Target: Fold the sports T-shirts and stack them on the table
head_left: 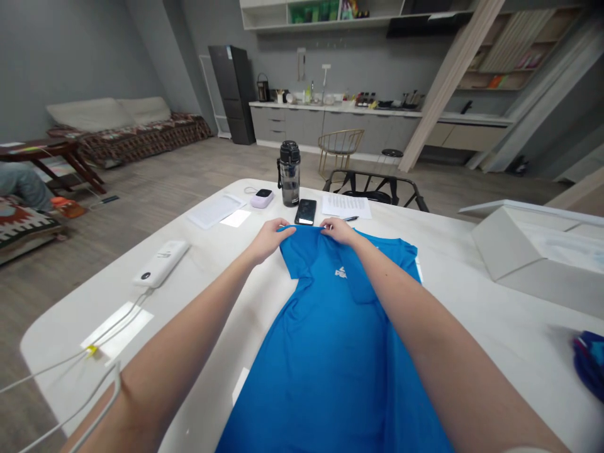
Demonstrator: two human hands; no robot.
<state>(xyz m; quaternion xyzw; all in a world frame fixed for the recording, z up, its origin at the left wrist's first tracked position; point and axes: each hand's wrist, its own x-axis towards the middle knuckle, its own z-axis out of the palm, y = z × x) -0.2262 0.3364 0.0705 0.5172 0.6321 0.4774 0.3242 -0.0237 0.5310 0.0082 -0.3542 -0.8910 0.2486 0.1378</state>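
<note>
A blue T-shirt point(330, 352) with a small white chest logo lies along the white table point(226, 302), its lower part running out of view at the bottom. At the far left corner of the shirt, near the sleeve, my left hand point(274, 238) pinches the fabric edge between thumb and fingers. My right hand point(338, 230) grips the same top edge a little further right, close to the collar. Between the two hands the edge is stretched straight. My right forearm covers part of the shirt's right side.
Just beyond the hands are a black phone point(306, 212), a dark water bottle point(289, 175), a lilac device point(262, 198), papers point(346, 206) and a pen point(351, 218). A white power bank point(162, 263) with cables lies left. An open white box point(542, 251) and dark folded cloth point(589, 365) are right.
</note>
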